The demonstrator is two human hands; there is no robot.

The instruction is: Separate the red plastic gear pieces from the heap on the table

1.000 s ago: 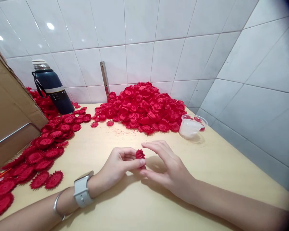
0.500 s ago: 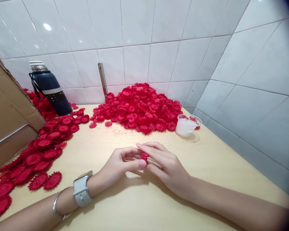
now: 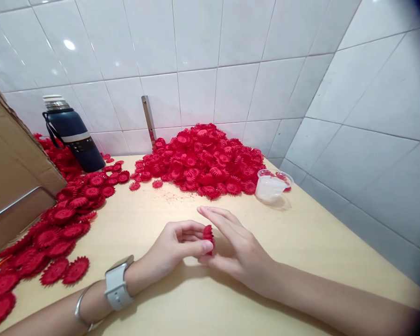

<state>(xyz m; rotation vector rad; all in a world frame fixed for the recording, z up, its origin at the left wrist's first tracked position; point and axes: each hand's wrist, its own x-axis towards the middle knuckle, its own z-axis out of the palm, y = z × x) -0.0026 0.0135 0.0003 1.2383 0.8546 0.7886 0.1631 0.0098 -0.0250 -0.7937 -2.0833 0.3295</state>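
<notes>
Between thumb and fingers, my left hand (image 3: 185,240) pinches a small red felt flower (image 3: 208,239), seen edge-on with its toothed rim upward. My right hand (image 3: 240,247) is close beside it, its long fingers stretched out above and its thumb reaching under toward the flower's lower edge. Whether that thumb touches the flower I cannot tell. A heap of red notched felt discs (image 3: 203,161) lies beyond my hands against the wall. Larger red felt discs (image 3: 63,214) are spread along the left side of the table.
A dark blue bottle (image 3: 79,140) stands at the back left beside a cardboard box (image 3: 17,172). A clear plastic cup (image 3: 269,189) with white contents sits right of the heap. A metal strip (image 3: 148,119) leans on the tiled wall. Red crumbs dot the table (image 3: 143,289).
My right fingers have opened away from the red felt flower, leaving more of it exposed. The flower now stands more upright in my left hand's pinch.
</notes>
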